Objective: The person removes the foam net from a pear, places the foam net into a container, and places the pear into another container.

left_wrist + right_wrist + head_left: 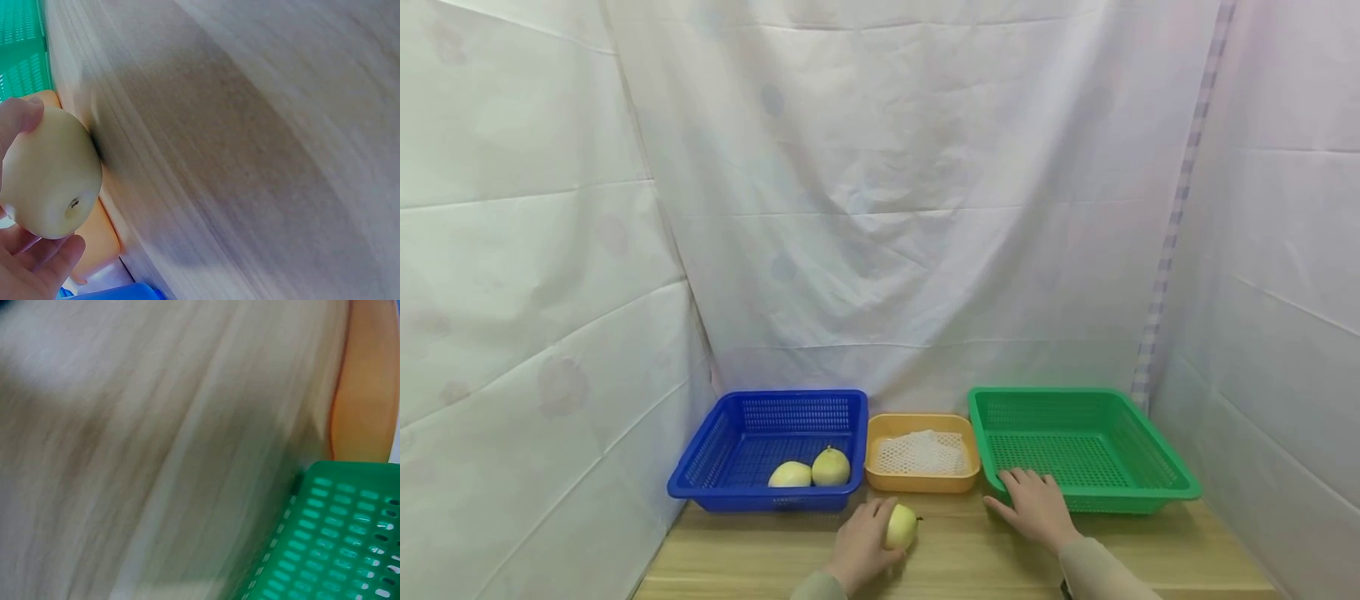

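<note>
A pale yellow-green pear [901, 528] is in my left hand [863, 543], in front of the orange tray. In the left wrist view my thumb and fingers curl round the pear [53, 172] from two sides, its dimpled end toward the camera. At the near left corner of the green basket [1157, 467], my right hand [1036, 507] rests its fingers on the rim, thumb spread apart, holding nothing visible. The right wrist view shows the basket's slotted wall [331, 531] but not the hand. Two more pears [831, 467] lie in the blue basket [700, 475].
Between the baskets stands a small orange tray [921, 482] with white netting [925, 452] in it. All three containers stand in a row on the wooden table [955, 567]. White curtains [880, 208] hang behind and at both sides.
</note>
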Demonstrator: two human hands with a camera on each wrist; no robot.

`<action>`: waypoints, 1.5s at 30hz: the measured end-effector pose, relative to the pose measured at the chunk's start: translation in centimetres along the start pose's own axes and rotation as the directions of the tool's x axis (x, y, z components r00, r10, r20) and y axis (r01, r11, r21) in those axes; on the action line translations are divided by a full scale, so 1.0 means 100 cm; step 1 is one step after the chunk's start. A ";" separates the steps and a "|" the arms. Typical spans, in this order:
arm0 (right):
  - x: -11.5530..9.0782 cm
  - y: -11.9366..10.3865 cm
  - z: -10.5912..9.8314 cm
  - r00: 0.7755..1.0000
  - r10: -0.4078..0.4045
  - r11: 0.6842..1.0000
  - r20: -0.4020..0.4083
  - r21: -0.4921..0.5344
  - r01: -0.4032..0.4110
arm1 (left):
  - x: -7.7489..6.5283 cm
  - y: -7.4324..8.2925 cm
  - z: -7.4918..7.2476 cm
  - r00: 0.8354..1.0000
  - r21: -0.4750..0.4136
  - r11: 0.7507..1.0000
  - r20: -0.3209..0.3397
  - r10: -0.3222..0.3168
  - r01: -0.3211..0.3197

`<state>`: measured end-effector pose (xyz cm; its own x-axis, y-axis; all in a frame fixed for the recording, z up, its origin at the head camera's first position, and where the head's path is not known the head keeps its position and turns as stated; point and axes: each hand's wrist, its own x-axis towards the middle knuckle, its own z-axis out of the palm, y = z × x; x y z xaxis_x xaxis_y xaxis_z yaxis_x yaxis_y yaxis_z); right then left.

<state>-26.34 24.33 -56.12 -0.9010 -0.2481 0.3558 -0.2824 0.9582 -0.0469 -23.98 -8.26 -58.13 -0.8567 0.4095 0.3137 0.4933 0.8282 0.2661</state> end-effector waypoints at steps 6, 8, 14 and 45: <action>-0.001 0.001 0.005 0.996 -0.060 0.996 -0.060 -0.075 0.055 | 0.000 0.000 -0.003 1.000 -0.020 1.000 0.010 -0.003 0.003; -0.001 0.001 0.006 0.995 -0.066 0.995 -0.080 -0.079 0.060 | 0.001 -0.001 -0.004 1.000 -0.028 1.000 0.025 -0.007 0.008; -0.001 0.001 0.011 0.991 -0.072 0.996 -0.110 -0.065 0.065 | 0.001 -0.005 -0.004 0.998 -0.040 0.999 0.056 -0.017 0.019; -0.003 0.004 0.014 0.981 -0.085 0.993 -0.175 -0.094 0.070 | 0.012 0.002 -0.016 0.987 0.062 0.988 -0.075 0.144 -0.140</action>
<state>-26.68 24.55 -57.52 -0.8021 -0.3003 0.5161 -0.3122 0.9477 0.0662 -24.65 -8.21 -56.26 -0.7626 0.4948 0.4166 0.5981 0.7847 0.1629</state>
